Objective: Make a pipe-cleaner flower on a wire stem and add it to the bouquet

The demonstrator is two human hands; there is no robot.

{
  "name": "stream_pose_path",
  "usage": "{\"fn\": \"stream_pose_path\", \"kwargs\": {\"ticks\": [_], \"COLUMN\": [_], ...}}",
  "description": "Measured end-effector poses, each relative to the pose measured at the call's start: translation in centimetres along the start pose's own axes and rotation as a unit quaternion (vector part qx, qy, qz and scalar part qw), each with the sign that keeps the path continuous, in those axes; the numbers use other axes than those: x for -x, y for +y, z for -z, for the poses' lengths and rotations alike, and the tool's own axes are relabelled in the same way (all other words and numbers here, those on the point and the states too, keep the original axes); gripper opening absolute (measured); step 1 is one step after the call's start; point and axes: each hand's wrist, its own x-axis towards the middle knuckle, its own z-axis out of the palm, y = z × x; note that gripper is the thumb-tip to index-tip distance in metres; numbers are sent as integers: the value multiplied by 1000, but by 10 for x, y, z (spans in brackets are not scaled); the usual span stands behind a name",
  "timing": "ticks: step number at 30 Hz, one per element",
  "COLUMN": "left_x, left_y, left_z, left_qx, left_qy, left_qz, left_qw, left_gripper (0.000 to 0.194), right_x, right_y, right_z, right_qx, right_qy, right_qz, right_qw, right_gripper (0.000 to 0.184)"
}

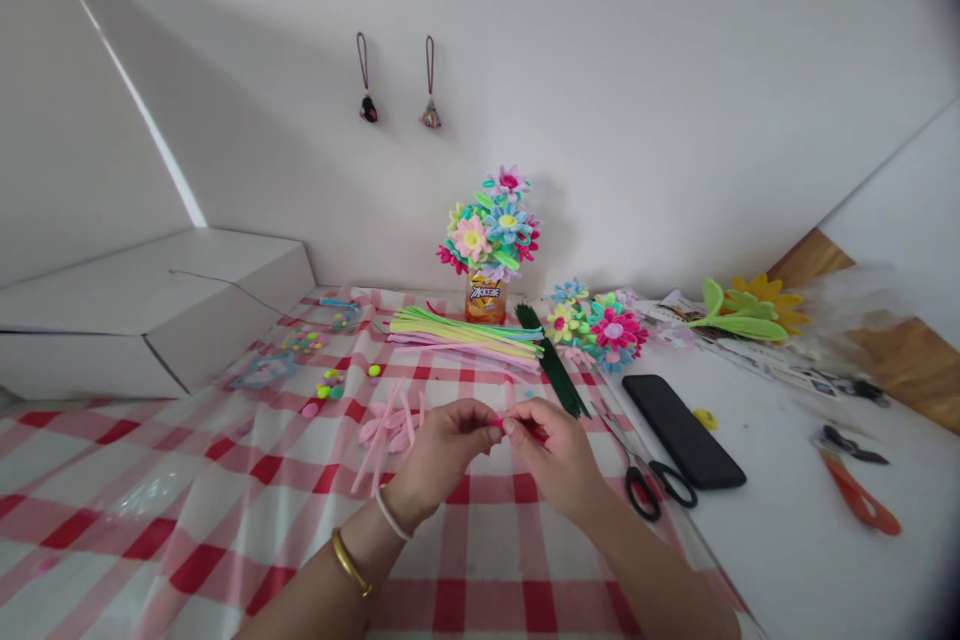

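My left hand point(448, 440) and my right hand point(556, 455) meet over the checked cloth, fingertips pinched close together. Between them is a small piece of dark pink pipe cleaner point(498, 423), mostly hidden by the fingers. Left of my left hand lie light pink pipe cleaner pieces point(386, 428), some bent into petal loops. Beyond my hands a bundle of pastel pipe cleaners point(465, 337) lies across the cloth, with dark green stems point(555, 360) at its right end. Scissors point(637, 465) with black handles rest to the right of my right hand.
A bouquet of pipe cleaner flowers point(491, 225) stands in an orange container point(486, 298) by the wall. More flowers point(604, 328) lie right of it. A black phone point(682, 430) and orange-handled pliers point(859, 490) are at right. Small pompoms point(330, 385) and a white box point(150, 310) sit left.
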Motion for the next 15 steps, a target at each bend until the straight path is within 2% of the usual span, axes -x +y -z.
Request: {"fn": "stream_pose_path", "kwargs": {"ticks": [3, 5, 7, 9, 12, 15], "left_x": [0, 1, 2, 2, 2, 3], "left_y": [0, 2, 3, 5, 10, 14], "left_z": [4, 7, 7, 7, 5, 3], "left_qx": [-169, -296, -355, -319, -165, -20], "left_qy": [-19, -21, -19, -13, 18, 51], "left_qz": [-51, -103, -132, -122, -58, 7], "left_qw": [984, 949, 925, 940, 984, 998], "left_gripper": [10, 13, 14, 14, 11, 10], "right_x": [0, 0, 0, 0, 1, 2], "right_y": [-2, -3, -4, -4, -3, -2], "right_z": [-1, -1, -1, 0, 1, 1], "right_qx": [96, 159, 185, 154, 43, -22], "right_qy": [-43, -76, -87, -70, -24, 0], "right_qz": [46, 65, 71, 69, 46, 14], "right_qw": [993, 982, 976, 983, 998, 1000], "right_gripper": [13, 15, 16, 15, 14, 13]}}
